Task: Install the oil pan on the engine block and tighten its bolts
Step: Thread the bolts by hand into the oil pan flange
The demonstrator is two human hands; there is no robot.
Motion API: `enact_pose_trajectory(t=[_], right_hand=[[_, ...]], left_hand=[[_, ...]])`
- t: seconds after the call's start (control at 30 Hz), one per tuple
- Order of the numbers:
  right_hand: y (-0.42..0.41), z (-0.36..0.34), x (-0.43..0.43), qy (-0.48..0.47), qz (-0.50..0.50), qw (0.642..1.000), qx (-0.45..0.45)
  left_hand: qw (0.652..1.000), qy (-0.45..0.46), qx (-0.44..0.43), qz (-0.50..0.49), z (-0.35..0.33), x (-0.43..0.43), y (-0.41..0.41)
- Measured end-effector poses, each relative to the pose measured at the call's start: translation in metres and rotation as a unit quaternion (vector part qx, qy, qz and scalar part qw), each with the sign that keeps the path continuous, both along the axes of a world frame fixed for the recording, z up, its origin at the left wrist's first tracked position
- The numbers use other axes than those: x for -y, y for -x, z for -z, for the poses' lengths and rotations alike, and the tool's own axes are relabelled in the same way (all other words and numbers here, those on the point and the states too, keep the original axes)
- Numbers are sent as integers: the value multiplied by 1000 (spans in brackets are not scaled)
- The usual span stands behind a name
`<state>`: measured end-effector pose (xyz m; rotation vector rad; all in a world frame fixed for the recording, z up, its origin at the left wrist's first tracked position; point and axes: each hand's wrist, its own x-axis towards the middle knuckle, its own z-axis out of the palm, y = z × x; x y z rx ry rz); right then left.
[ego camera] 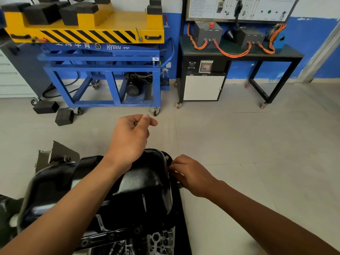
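1. Black painted steel is lying under your right fingertips (173, 169). They are bunching together against the side flange of the oil pan (145, 188), and I cannot tell whether they are pinching anything.
2. Your right hand (191, 173) is working at the pan's right edge, near one bolt (167, 157) that is sitting in the flange's far corner.
3. Your left hand (130, 137) is hovering above the pan's far end. Its fingers are curling against the thumb and clamping one small metal piece (136, 123).
4. That one oil pan is lying bulge-up on the engine block (160, 240), whose grey castings are showing at the near edge.
5. Two black rubber blocks (46, 107) are lying on the floor tiles beyond your hands.
6. One blue lift cart (103, 70) is standing behind them, carrying a yellow top with black hazard stripes. White lettering on its beam is starting with "HY", and the rest is blurring out.
7. One black bench (276, 57) is standing to the right, carrying two grey boxes (207, 32) that orange cables (233, 54) are linking. One red knob is sitting on the left box.
8. One printed board (206, 8) is hanging above the bench, and its text is showing too small to read.
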<state>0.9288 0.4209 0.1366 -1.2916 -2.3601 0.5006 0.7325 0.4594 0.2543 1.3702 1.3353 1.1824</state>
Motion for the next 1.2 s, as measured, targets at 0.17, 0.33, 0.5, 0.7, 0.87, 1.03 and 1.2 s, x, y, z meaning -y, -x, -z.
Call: enact_pose_trajectory(t=[0.17, 0.33, 0.5, 0.7, 0.87, 1.03, 1.2], right_hand=[[4, -4, -4, -47, 12, 997, 67], [-3, -12, -7, -14, -19, 992, 127], [-4, -20, -6, -15, -52, 984, 172], [4, -24, -4, -20, -43, 976, 213], [9, -23, -2, -19, -19, 976, 215], [9, -21, -2, -19, -10, 982, 185], [6, -22, -1, 9, -8, 991, 136]], left_hand=[[1000, -5, 3, 5, 1, -1, 0], [1000, -8, -1, 4, 2, 0, 0], [1000, -8, -3, 7, 2, 0, 0], [1000, -6, -9, 1, 1, 0, -1], [1000, -5, -9, 1, 0, 1, -1], [1000, -1, 1, 4, 1, 0, 0], [1000, -2, -1, 7, 1, -1, 1]])
